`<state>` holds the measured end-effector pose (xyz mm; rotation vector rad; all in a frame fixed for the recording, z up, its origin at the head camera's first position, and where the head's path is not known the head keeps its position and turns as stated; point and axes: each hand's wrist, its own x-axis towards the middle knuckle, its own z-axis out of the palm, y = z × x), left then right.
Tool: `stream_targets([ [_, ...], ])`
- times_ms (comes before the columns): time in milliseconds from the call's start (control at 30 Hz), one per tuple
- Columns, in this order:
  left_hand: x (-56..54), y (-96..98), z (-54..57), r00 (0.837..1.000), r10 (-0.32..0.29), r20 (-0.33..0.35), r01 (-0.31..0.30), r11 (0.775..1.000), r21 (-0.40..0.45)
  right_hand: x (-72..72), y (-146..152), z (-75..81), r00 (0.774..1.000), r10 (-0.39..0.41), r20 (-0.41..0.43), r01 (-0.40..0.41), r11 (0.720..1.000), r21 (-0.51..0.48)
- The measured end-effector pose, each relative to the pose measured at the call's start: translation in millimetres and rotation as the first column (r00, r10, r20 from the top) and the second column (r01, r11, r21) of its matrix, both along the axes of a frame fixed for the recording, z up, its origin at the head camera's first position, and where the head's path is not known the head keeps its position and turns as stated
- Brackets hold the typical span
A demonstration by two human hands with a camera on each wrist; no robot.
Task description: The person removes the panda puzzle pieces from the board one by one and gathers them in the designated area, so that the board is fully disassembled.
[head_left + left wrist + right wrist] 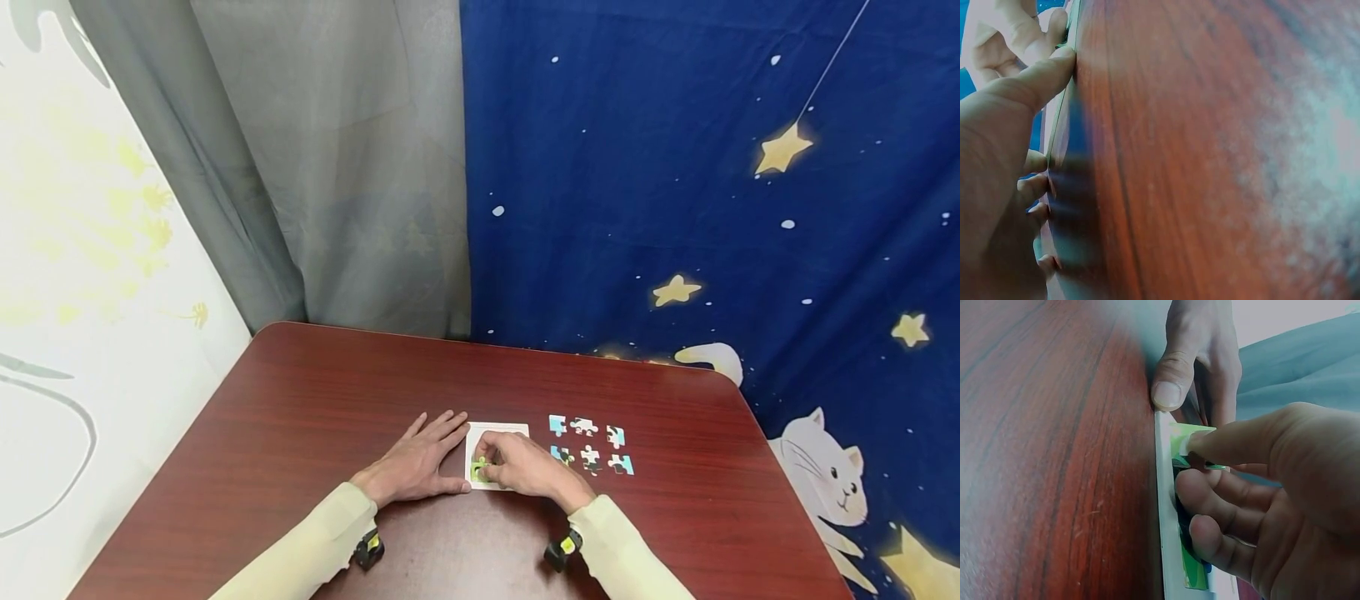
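Note:
A white square puzzle tray (498,427) lies flat on the table. My left hand (420,462) rests palm down at its left side, fingers spread and thumb at the near left corner. Over the tray, my right hand (531,468) curls its fingers and pinches a puzzle piece, mostly hidden by the fingers. A light green corner piece (1180,432) sits in the tray under the right thumb in the right wrist view. A green and dark piece (1195,575) lies along the tray edge below the curled fingers. The left thumb (1054,72) touches the tray edge in the left wrist view.
Several loose puzzle pieces (584,426) lie in two rows right of the tray, close to the right hand. The dark red wooden table (360,375) has rounded far corners. Grey (375,208) and blue star-patterned curtains (637,167) hang behind it.

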<state>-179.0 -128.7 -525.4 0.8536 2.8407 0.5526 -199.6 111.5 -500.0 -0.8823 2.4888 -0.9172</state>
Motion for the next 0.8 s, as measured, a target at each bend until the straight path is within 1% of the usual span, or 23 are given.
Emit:
stream_targets([
  [133, 0.7, 0.2, -0.3, 1.0, -0.002, 0.0, 0.002, 1.0, -0.001, 1.2, 2, -1.5, 0.998, -0.002, 0.057, 0.005, 0.999, -0.044],
  [300, 1.0, 0.1, 0.4, 1.0, -0.002, 0.001, 0.002, 1.0, 0.0, 2.7, 2, -2.6, 0.994, -0.019, 0.11, 0.027, 0.997, -0.074],
  [433, 0.2, 0.1, 1.3, 1.0, -0.002, 0.0, 0.002, 1.0, -0.001, 3.0, 4, -1.4, 0.994, -0.022, 0.11, 0.03, 0.996, -0.078],
  [667, 0.1, 0.1, 1.6, 1.0, -0.002, 0.004, 0.002, 1.0, -0.002, 5.3, 14, 2.4, 0.997, -0.029, 0.067, 0.034, 0.996, -0.081],
  [800, 0.1, 0.2, 1.6, 1.0, -0.001, 0.008, 0.001, 1.0, 0.003, 7.5, 22, 2.8, 0.996, -0.043, 0.076, 0.048, 0.996, -0.076],
])
